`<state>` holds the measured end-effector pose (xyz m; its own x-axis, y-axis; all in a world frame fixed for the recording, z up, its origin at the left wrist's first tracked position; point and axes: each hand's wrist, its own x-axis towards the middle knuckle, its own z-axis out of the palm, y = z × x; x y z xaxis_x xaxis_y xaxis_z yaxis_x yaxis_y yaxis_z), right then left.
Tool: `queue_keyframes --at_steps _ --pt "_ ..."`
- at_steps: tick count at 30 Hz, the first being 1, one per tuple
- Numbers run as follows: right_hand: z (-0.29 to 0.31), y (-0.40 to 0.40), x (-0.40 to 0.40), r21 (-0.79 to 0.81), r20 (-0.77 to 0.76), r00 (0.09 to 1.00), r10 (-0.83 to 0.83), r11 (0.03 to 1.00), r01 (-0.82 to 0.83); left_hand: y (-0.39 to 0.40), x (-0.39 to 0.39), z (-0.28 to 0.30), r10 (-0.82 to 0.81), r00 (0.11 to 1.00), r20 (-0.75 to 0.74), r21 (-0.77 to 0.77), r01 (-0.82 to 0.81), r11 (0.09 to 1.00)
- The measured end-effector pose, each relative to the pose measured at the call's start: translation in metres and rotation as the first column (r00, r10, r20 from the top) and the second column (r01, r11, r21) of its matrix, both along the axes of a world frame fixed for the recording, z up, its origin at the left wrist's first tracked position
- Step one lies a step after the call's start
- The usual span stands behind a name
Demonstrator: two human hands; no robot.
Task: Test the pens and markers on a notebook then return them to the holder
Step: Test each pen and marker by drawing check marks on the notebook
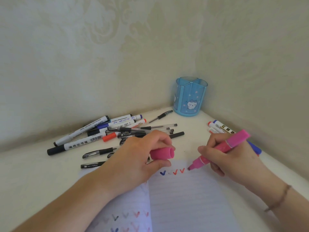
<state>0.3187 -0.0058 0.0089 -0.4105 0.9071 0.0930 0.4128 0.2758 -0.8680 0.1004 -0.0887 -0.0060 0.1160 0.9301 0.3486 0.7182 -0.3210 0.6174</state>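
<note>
Single head view — looks forward and down, close over hands (184, 158), facing wall corner.

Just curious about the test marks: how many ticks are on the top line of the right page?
3: one blue tick at left, then two red ticks beside the pink marker tip. The left hand may hide more.

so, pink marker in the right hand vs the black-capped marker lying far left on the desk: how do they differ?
The pink marker is uncapped, its tip at the notebook page; the black-capped marker is closed. The pink one is gripped by the right hand, tilted; the black-capped one lies flat, untouched. Pink body against white body with printed text. The left hand holds the pink cap. Both are outside the blue holder.
</note>
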Motion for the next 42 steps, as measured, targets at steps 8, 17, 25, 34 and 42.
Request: queue_keyframes --at_steps 8,17,25,34,42 --pt "0.001 0.004 0.003 -0.008 -0.259 0.966 0.007 1.000 -0.009 0.003 -0.001 -0.003 -0.016 0.993 -0.115 0.122 0.030 0.992" --pt "0.000 -0.003 0.002 -0.048 -0.545 0.826 0.140 0.979 -0.198 0.005 0.001 -0.006 0.044 0.999 0.025 0.151 -0.048 0.987" --pt "0.000 -0.002 0.002 -0.070 -0.591 0.805 0.059 0.990 -0.124 0.003 0.003 -0.004 -0.022 1.000 -0.006 0.245 0.023 0.969" --pt "-0.007 -0.017 -0.014 -0.013 -0.607 0.761 0.229 0.955 -0.297 -0.001 0.009 0.003 -0.129 0.991 -0.021 0.229 0.130 0.965" --pt "-0.016 -0.036 -0.037 0.087 -0.699 0.683 0.211 0.973 -0.212 0.001 0.026 -0.005 0.090 0.960 0.266 0.366 -0.187 0.912"
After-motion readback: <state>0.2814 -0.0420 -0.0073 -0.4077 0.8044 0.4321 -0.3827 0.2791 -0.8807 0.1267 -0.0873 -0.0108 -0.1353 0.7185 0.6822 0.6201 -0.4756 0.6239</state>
